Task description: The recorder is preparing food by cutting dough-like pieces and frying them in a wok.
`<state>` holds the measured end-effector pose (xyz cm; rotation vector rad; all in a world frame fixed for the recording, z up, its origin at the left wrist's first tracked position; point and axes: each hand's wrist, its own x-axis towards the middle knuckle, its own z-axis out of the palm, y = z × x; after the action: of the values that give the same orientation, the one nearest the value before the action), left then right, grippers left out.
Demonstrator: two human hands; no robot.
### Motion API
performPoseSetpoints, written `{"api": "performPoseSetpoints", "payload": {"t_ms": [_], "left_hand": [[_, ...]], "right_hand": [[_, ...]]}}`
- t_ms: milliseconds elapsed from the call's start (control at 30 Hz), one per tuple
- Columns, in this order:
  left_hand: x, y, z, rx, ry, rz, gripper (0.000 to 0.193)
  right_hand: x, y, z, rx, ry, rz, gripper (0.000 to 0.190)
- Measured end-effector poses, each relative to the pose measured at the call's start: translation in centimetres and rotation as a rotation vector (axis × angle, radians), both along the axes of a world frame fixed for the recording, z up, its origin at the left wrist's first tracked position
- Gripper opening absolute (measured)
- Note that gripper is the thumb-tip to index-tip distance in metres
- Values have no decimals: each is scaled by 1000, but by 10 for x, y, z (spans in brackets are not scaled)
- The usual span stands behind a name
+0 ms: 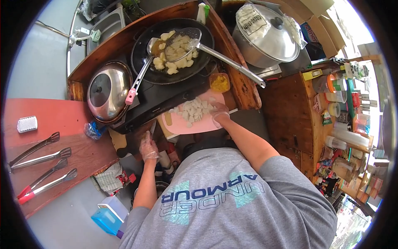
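Note:
My left hand (148, 149), in a clear plastic glove, is at the left of the pink cutting board (202, 126), with a knife blade (153, 127) projecting from its fingers. My right hand (220, 114), also gloved, touches the board's right side beside a pile of white cut pieces (194, 109); its grip is unclear. A brown strip (168, 119) lies at the board's left end. Beyond, a black wok (141, 70) on a gas stove (155, 107) holds pale pieces in oil (172, 66). A slotted metal ladle (140, 74) and a long-handled mesh skimmer (183, 45) rest in it.
A small container of yellow food (219, 82) sits behind the board. Left are a metal lid (109, 91), several tongs (43, 158) and a grater (27, 124). A wooden surround (241, 68) borders the stove; a large lidded pot (267, 37) stands right of it.

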<state>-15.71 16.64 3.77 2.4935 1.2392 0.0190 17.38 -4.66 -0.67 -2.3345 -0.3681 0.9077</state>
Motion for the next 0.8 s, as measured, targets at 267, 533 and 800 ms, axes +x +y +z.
{"api": "performPoseSetpoints", "payload": {"t_ms": [267,533,800], "left_hand": [[-14,25,-11,98,-15,38,45],[83,37,148,501,-651,-48,31],[182,77,219,99,-323,21,48]], "right_hand": [[5,3,9,-81,-283,255,46],[10,5,54,-64,-444,435,60],[25,-3,232,479,-1000,401,14]]}}
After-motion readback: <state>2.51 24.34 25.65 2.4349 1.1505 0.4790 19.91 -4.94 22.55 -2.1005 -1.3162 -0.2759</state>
